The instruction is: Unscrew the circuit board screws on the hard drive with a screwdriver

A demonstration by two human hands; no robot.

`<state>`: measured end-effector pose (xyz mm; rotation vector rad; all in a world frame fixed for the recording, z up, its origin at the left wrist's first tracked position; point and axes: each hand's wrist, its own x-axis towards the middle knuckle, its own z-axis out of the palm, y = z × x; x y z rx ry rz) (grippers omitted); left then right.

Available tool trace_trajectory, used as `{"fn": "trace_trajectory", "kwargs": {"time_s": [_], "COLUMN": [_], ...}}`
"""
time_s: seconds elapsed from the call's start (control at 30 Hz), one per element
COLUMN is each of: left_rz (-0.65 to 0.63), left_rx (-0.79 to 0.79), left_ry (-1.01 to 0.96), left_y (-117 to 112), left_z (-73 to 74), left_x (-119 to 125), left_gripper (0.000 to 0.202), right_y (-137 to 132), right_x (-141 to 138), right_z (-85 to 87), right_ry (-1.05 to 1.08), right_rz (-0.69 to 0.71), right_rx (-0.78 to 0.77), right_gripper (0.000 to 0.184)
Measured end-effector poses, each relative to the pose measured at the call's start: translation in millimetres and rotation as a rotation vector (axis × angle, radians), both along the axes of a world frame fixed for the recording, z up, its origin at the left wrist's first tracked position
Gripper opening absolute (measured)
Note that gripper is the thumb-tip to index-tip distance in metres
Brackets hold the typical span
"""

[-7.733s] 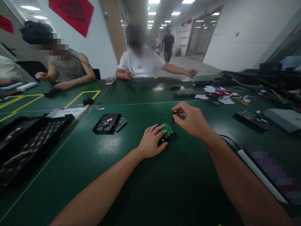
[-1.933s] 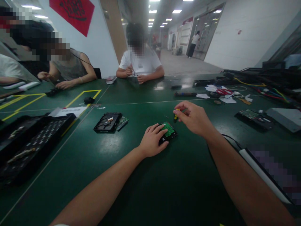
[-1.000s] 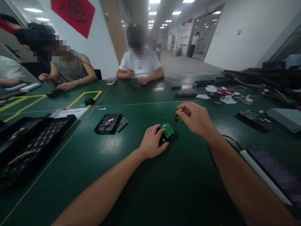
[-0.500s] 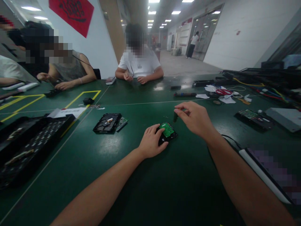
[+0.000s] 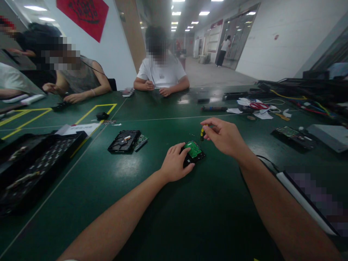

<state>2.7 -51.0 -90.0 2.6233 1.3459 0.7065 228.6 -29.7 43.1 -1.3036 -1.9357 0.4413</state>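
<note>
A hard drive with a green circuit board facing up lies flat on the table in front of me. My left hand grips its left side, thumb along the near edge and fingertips over the board. Between the fingertips of my right hand is a small yellow and black screwdriver, held upright with its shaft pointing down at the drive's right far edge. Whether the tip sits in a screw is too small to tell.
On the left lie a black drive casing, a loose circuit board and a black tray of small parts. To the right are another drive, a grey metal box and tangled cables. Co-workers sit across the table.
My right fingers have shifted on the screwdriver, and more of its yellow handle shows. My left hand and the hard drive stay in place.
</note>
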Motion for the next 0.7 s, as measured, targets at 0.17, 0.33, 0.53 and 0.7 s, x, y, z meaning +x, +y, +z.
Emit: {"fn": "trace_trajectory", "kwargs": {"time_s": [0.17, 0.33, 0.53, 0.7], "left_rz": [0.002, -0.004, 0.001, -0.015], "left_rx": [0.01, 0.006, 0.013, 0.014], "left_ry": [0.002, -0.006, 0.011, -0.01], "left_y": [0.0, -0.1, 0.0, 0.4], "left_z": [-0.7, 0.1, -0.3, -2.0], "left_x": [0.2, 0.2, 0.0, -0.4], "left_gripper": [0.066, 0.065, 0.065, 0.065], "right_y": [1.0, -2.4, -2.6, -4.5], "right_x": [2.6, 1.6, 1.5, 1.7], "right_z": [-0.9, 2.7, 3.1, 4.8], "right_ry": [-0.028, -0.024, -0.072, -0.107], "right_rz": [0.03, -0.001, -0.034, -0.073], "right_rx": [0.039, 0.038, 0.054, 0.129], "right_gripper": [0.019, 0.018, 0.014, 0.018]}}
